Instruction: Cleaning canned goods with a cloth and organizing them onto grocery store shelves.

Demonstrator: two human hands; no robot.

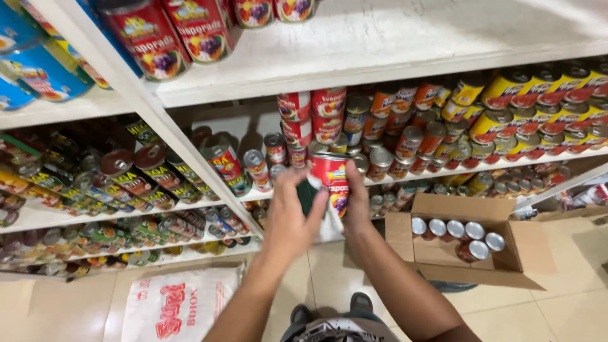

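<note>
The person stands before white shelves (392, 47) packed with tins, both hands raised in front of the middle shelf. The right hand (356, 204) is wrapped around the side of a red can (332, 178) with a fruit picture on its label, fingers curled behind it, holding it upright just in front of the shelf edge. The left hand (292, 218) is closed, fingers pinching a dark green thing (309, 193), which looks like a cloth, though the blur makes that uncertain; it is pressed against the can's left side. Behind the can, matching red cans (311, 117) are stacked on the shelf, with orange and yellow tins further right. On the tiled floor to the right, an open cardboard box (525, 244) holds a row of cans with silver lids (456, 229). A white plastic bag (180, 307) with red print lies on the floor at lower left.
</note>
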